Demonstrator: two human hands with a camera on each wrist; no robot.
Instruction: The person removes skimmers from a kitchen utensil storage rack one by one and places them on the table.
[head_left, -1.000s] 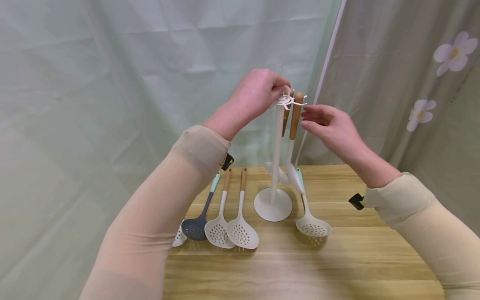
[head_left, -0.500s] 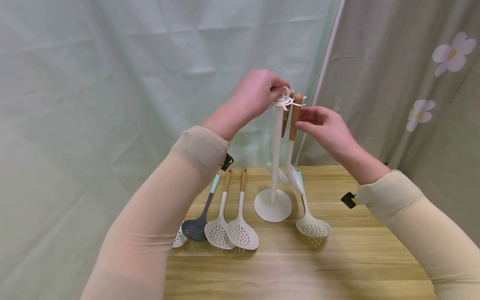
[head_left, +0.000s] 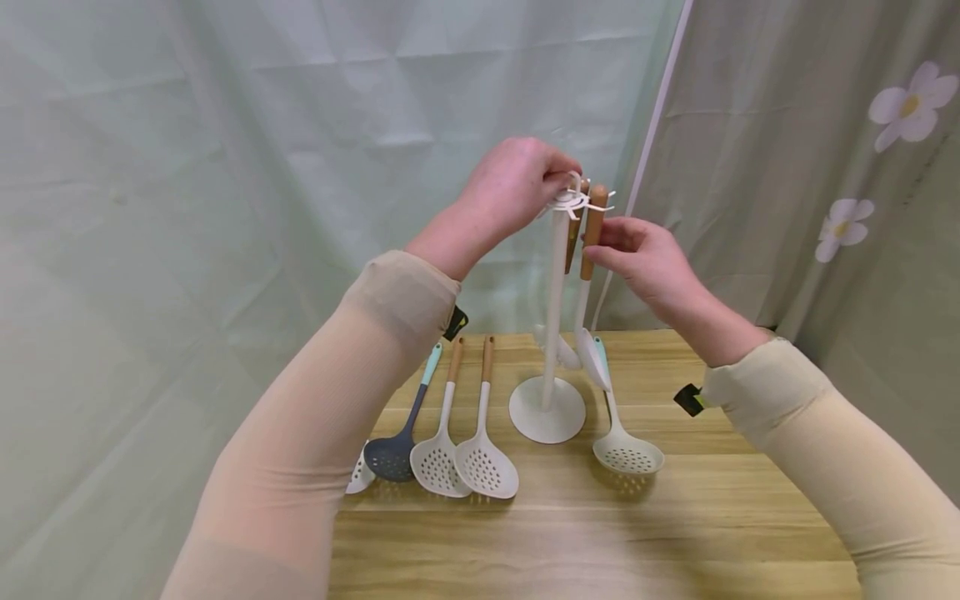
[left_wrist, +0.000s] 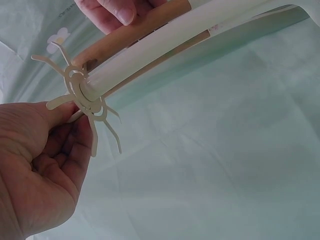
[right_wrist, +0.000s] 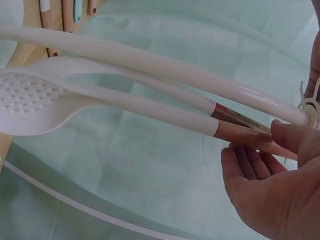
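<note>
Left hand point(head_left: 517, 185) pinches the spoked hook ring point(left_wrist: 82, 95) atop the white pole stand point(head_left: 553, 317), likely steadying it. Right hand point(head_left: 648, 262) pinches the wooden handle of the hanging white slotted spoon point(head_left: 590, 233) just below its hook, thumb on top. Four more skimmers point(head_left: 450, 433) lie on the wooden table point(head_left: 600, 533).

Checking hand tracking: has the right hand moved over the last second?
Yes. The right hand has moved left toward the white stand; its fingers now touch the hanging utensil's wooden handle, where a gap showed earlier. The left hand stays at the stand's top.
</note>
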